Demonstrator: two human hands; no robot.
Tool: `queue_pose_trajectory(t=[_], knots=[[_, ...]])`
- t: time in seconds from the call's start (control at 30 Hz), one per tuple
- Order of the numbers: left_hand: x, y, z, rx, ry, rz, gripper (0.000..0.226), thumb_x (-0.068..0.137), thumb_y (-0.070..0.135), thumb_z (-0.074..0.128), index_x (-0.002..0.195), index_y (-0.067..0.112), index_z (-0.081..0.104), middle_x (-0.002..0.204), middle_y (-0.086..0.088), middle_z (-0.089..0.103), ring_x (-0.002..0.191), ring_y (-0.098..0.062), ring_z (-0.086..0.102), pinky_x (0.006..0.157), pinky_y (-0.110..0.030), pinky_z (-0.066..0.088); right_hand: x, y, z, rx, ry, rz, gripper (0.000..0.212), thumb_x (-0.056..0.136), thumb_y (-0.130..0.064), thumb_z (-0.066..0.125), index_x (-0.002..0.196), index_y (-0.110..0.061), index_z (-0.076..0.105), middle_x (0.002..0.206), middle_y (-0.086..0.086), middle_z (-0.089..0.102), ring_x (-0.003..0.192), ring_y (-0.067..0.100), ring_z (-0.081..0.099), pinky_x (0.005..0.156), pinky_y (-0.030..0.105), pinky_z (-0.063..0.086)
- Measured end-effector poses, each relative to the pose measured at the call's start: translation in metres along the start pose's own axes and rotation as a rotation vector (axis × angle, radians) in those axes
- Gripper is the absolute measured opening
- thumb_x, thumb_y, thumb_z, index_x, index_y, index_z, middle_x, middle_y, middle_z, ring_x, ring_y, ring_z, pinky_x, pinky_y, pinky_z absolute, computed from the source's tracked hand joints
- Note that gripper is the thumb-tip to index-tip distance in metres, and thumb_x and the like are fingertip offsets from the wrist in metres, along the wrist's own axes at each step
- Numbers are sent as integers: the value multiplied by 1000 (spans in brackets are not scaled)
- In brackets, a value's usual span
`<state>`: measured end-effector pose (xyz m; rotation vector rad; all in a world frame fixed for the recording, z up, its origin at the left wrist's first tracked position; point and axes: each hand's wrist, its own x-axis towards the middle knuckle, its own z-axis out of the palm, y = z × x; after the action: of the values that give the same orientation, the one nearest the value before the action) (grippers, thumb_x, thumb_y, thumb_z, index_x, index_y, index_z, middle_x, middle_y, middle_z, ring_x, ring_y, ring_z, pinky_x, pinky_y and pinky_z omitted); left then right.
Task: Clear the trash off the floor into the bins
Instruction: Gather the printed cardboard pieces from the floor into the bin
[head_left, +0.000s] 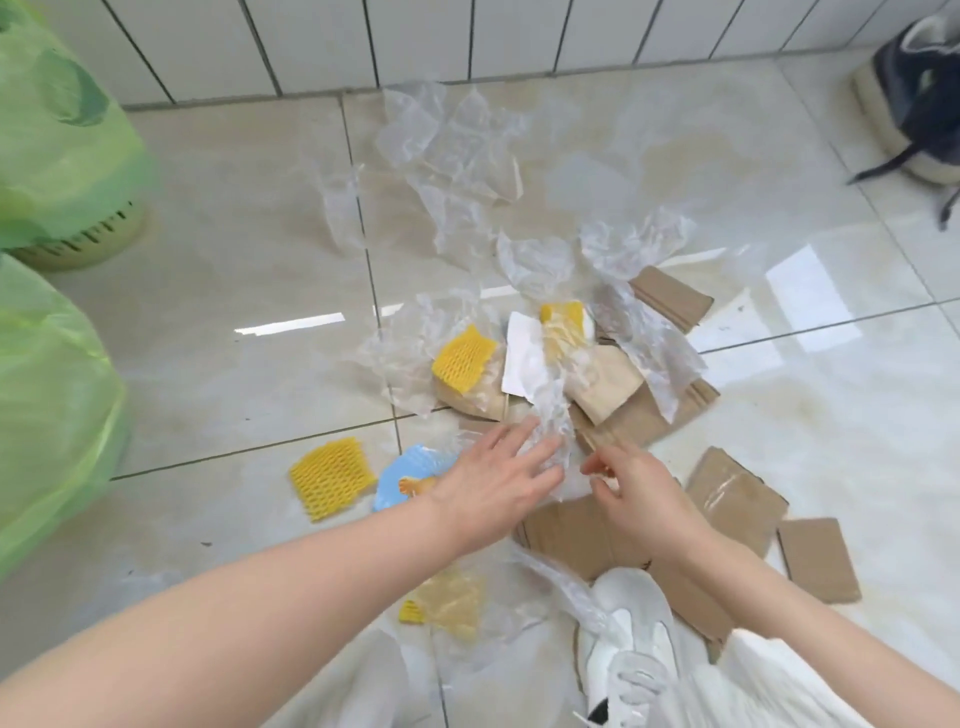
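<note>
Trash lies scattered on the tiled floor: crumpled clear plastic film (457, 140), brown cardboard pieces (737, 499), yellow foam nets (331, 478), a white card (522, 358) and a blue printed wrapper (410, 480). My left hand (493, 478) reaches into the pile, fingers spread over a strip of clear film (550, 415) and touching it. My right hand (631, 486) hovers just right of that strip, fingers curled, pinching nothing I can make out. Two bins lined with green bags stand at the left, one near the wall (62, 145) and one nearer me (47, 415).
A dark sneaker (919, 93) sits by the white tiled wall at the top right. My white shoe (634, 634) rests on cardboard at the bottom. More film and a yellow foam scrap (447, 605) lie beside my foot.
</note>
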<state>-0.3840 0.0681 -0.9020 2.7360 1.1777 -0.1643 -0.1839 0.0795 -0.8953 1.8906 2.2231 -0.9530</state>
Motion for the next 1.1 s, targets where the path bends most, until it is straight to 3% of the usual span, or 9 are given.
queue_pose_trajectory(t=[0.07,0.13,0.23,0.33,0.47,0.6,0.73,0.93,1.1], knots=[[15,0,8,14,-145,22,40,95,20,43,135,19,40,159,-7,9,144,-40,6,111,-55,21,2,4,0,-35,58,-11,22,88,-14,55,109,-14,62,107,3,55,103,23,52,87,35,45],[25,-4,12,56,-259,-44,48,98,26,37,145,20,27,160,-5,-3,144,-40,-4,112,-60,13,3,7,0,-107,55,11,32,88,-16,52,120,-16,57,120,4,50,111,26,45,92,38,43],[20,-21,16,76,-269,-198,53,98,29,36,147,17,19,160,-8,2,145,-36,1,113,-53,15,3,9,4,-252,-151,16,55,90,-26,46,143,-26,32,149,4,24,131,35,26,106,46,36],[-10,-48,19,32,-193,-426,46,97,37,35,139,18,33,159,-5,12,146,-28,12,114,-43,18,1,0,14,-320,-289,-21,63,89,-34,47,145,-36,18,158,-3,-2,140,45,5,111,53,29],[-62,-83,24,-26,-176,-726,48,95,35,36,140,18,34,160,-1,9,145,-25,14,113,-40,23,4,-16,20,-300,-309,-75,65,87,-35,50,145,-35,19,159,1,-5,143,43,-5,113,53,27],[-96,-98,30,-143,-151,-932,55,95,33,36,147,19,23,160,1,4,146,-27,3,116,-45,15,7,-28,17,-298,-287,-84,57,89,-28,48,142,-24,28,158,5,6,142,39,5,110,50,32],[-105,-83,36,-148,-140,-814,60,96,40,34,151,29,12,160,6,-3,147,-22,-10,117,-48,2,14,-41,13,-250,-102,-81,35,87,-10,45,121,-11,39,136,8,37,122,33,36,97,40,41],[-91,-59,44,-264,-186,-473,77,90,60,37,151,30,-1,159,14,-9,139,-11,-30,116,-39,-10,42,-62,22,-379,-70,-288,60,83,1,44,139,-13,29,150,6,25,132,36,26,103,44,39],[-83,-60,43,-245,-164,-418,87,84,52,56,151,28,5,154,8,19,146,-20,3,118,-39,1,61,-69,31,-513,-141,-359,72,88,-4,46,148,-23,12,158,3,9,142,39,11,108,46,27]])
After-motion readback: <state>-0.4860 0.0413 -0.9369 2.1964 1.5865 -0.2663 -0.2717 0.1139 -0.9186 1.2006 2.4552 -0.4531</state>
